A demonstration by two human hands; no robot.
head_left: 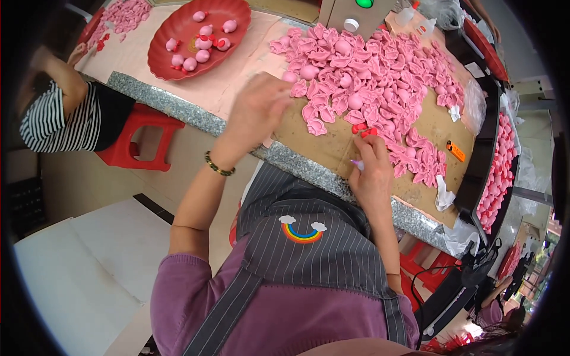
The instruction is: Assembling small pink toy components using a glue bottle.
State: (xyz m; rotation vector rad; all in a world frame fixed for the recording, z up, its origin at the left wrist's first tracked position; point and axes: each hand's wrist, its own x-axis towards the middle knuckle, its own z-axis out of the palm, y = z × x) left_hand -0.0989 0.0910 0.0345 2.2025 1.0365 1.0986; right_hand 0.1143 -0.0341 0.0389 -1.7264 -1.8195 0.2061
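My left hand is blurred by motion at the left edge of a heap of pink cup-shaped pieces; whether it holds anything is unclear. Curled fingers bring my right hand around a small purple-tipped object, mostly hidden by the hand. Small glossy red pieces lie right at its fingertips, against the heap's near side. Round pink balls are mixed among the cup-shaped pieces on the brown work surface.
A red scalloped tray holds pink ball figures. An orange tool and crumpled white tissue lie to the right. Beyond stands a black tray of pink and red pieces. A grey box stands behind. Another person sits at left.
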